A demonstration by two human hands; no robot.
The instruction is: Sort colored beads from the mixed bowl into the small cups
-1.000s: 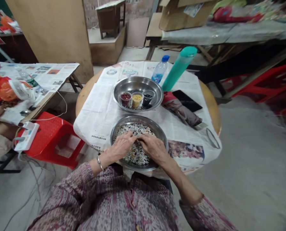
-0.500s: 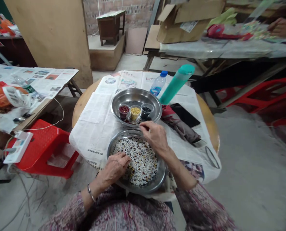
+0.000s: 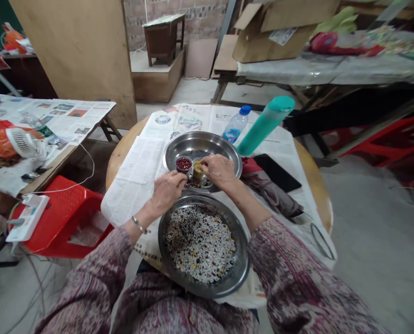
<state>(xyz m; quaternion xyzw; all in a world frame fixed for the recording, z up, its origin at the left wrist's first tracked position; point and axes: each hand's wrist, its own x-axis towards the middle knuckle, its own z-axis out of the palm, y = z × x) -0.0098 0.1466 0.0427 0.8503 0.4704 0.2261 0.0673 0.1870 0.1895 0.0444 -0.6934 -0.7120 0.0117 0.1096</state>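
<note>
Both forearms reach forward from patterned maroon sleeves over the near round steel bowl of mixed white, black and yellow beans (image 3: 203, 244) to the far shallow round steel dish (image 3: 202, 144) at its 12 o'clock. The left hand (image 3: 167, 191) is knuckles-up with its fingers curled in a loose fist, resting at the far dish's 7 o'clock rim, just beside the small clear cup of red beans (image 3: 184, 163); whether it pinches anything I cannot tell, since the fingertips are tucked under. The right hand (image 3: 219, 170) lies palm-down inside the dish at about 4 o'clock, its thumb and forefinger drawn together over the small clear cup of yellow beans (image 3: 197, 170), seemingly touching its mouth. Both cups stand upright, long axis vertical and mouths upward, side by side in the dish's near half, red at 9 o'clock of yellow. A tilted teal cylindrical flask (image 3: 265, 124) and a clear plastic bottle with a blue cap (image 3: 236, 125) stand at the dish's 2 o'clock on the newspaper-covered round table (image 3: 137, 167).
</note>
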